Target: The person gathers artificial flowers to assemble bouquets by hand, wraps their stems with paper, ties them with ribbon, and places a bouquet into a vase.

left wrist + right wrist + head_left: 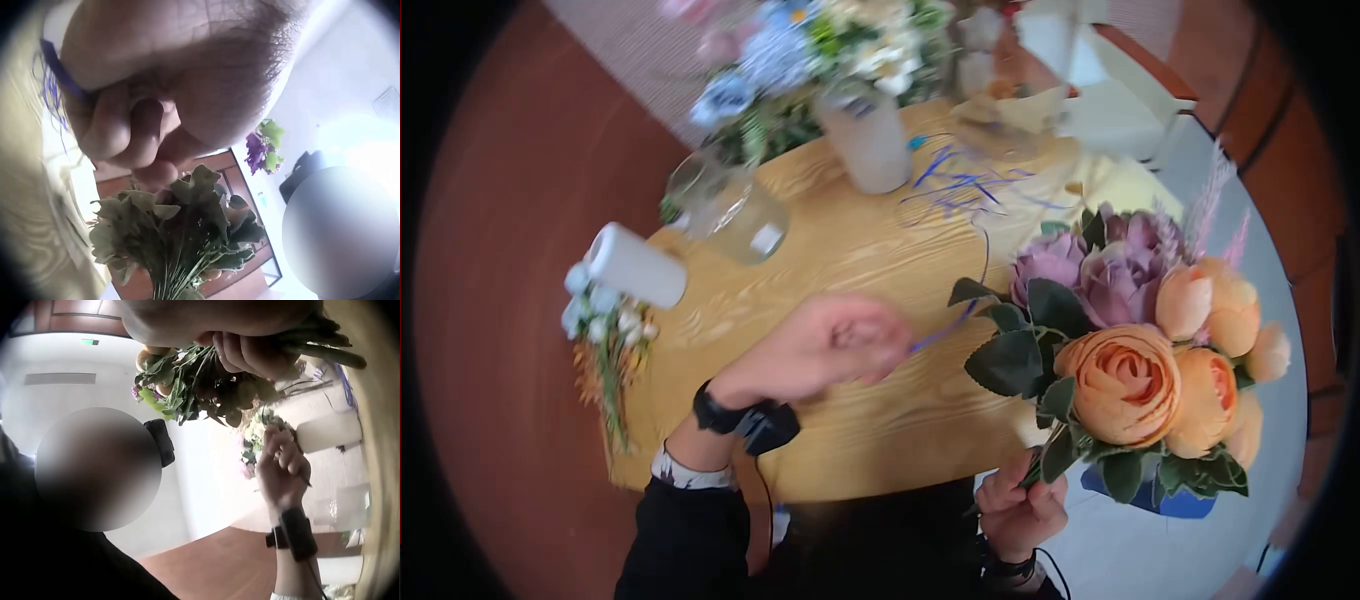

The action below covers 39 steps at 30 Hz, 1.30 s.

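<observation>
At the far left of the desk (880, 430) you have a small bunch of pale-blue and orange flowers (605, 335), just beside a white cylinder (640, 268). Right of these stands a clear glass vase (740, 225), and farther back a frosted vase (865, 145); whether the large blue and white flowers (780, 60) stand in it or behind it, you can't tell from here.

Your left hand (835, 342) is over the middle of the desk, fingers curled in, with a blue-purple ribbon (945, 333) running out of it towards a loose tangle (970, 182) at the far side. Your right hand (1022, 505), near the desk's near edge, is closed round the stems of the peach and mauve bouquet (1120, 385), whose blooms lean out to the right.

The step in hand looks like bringing ribbon to those stems. The next move probably calls for freeing enough length from the tangle while your right hand keeps the stems bunched, so the heads don't twist.
</observation>
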### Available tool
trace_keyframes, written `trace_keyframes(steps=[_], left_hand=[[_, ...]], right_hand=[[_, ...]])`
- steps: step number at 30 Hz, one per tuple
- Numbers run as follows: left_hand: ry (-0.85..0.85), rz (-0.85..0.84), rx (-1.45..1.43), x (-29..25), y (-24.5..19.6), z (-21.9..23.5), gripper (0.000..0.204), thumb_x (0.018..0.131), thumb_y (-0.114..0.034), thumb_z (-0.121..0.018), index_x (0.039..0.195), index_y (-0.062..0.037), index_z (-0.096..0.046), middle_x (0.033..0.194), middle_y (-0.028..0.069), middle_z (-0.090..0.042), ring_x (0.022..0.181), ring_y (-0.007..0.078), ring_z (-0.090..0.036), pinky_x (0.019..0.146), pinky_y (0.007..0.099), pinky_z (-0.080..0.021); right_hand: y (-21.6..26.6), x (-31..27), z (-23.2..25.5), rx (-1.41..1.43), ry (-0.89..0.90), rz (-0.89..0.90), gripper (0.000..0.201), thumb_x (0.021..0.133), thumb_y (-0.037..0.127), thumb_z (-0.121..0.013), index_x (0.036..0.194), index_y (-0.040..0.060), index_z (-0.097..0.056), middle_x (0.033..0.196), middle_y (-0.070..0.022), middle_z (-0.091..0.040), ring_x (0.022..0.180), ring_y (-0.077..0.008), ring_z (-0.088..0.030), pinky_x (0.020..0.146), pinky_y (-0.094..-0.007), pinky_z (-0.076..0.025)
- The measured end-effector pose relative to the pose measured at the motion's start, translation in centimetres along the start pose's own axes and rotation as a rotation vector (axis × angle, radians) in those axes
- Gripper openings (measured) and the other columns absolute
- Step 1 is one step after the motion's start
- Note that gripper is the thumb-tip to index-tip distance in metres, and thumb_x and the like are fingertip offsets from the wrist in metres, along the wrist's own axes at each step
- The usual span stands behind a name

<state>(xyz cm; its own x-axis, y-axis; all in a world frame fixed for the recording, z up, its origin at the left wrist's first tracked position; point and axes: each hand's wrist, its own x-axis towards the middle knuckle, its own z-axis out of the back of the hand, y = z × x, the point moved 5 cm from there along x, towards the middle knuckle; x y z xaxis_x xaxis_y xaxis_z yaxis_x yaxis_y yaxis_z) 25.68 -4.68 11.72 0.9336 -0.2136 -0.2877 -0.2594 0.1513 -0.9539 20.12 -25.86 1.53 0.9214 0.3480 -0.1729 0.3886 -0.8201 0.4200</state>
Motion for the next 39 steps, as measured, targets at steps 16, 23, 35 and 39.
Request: trace_keyframes(steps=[16, 23, 35, 39], left_hand=[[-0.771, -0.019, 0.581, -16.2, 9.7, 6.3, 0.027, 0.082, -0.015, -0.061, 0.105, -0.0006, -0.057, 0.103, 0.0136, -0.057, 0.093, 0.0218, -0.056, 0.079, 0.0305, -0.046], [-0.606, -0.218, 0.958, -5.7, 11.8, 7.0, 0.021, 0.075, -0.007, -0.059, 0.094, 0.0006, -0.056, 0.087, 0.0176, -0.054, 0.087, 0.0351, -0.05, 0.079, 0.0382, -0.042], [-0.543, -0.02, 1.07, 5.1, 6.9, 10.1, 0.025, 0.075, -0.011, -0.061, 0.095, 0.0018, -0.055, 0.079, 0.0156, -0.062, 0.07, 0.0306, -0.061, 0.064, 0.037, -0.049], [-0.296, -0.112, 0.326, 3.4, 1.9, 9.4, 0.021, 0.083, -0.016, -0.058, 0.098, -0.0014, -0.056, 0.065, 0.0051, -0.058, 0.046, 0.0146, -0.054, 0.046, 0.0282, -0.044]], right_hand=[[-5.7, -3.0, -7.4, -0.197, 0.229, -0.197, 0.032, 0.085, 0.032, -0.051, 0.077, 0.0031, -0.039, 0.054, 0.0018, -0.029, 0.039, -0.0056, -0.018, 0.034, -0.0225, -0.013], [-2.2, -3.0, -5.4, -0.166, 0.242, 0.119, 0.023, 0.092, 0.025, -0.04, 0.084, 0.0035, -0.04, 0.058, 0.0028, -0.03, 0.041, -0.0042, -0.017, 0.035, -0.0215, -0.012], [3.5, -4.4, -0.1, -0.15, -0.063, 0.313, 0.028, 0.091, 0.029, -0.043, 0.081, 0.0022, -0.04, 0.055, 0.0025, -0.029, 0.04, -0.0046, -0.017, 0.035, -0.0211, -0.012], [4.6, -4.5, 1.0, -0.189, -0.075, 0.338, 0.026, 0.088, 0.026, -0.046, 0.081, 0.0008, -0.041, 0.055, 0.0027, -0.028, 0.04, -0.0046, -0.018, 0.035, -0.0212, -0.012]])
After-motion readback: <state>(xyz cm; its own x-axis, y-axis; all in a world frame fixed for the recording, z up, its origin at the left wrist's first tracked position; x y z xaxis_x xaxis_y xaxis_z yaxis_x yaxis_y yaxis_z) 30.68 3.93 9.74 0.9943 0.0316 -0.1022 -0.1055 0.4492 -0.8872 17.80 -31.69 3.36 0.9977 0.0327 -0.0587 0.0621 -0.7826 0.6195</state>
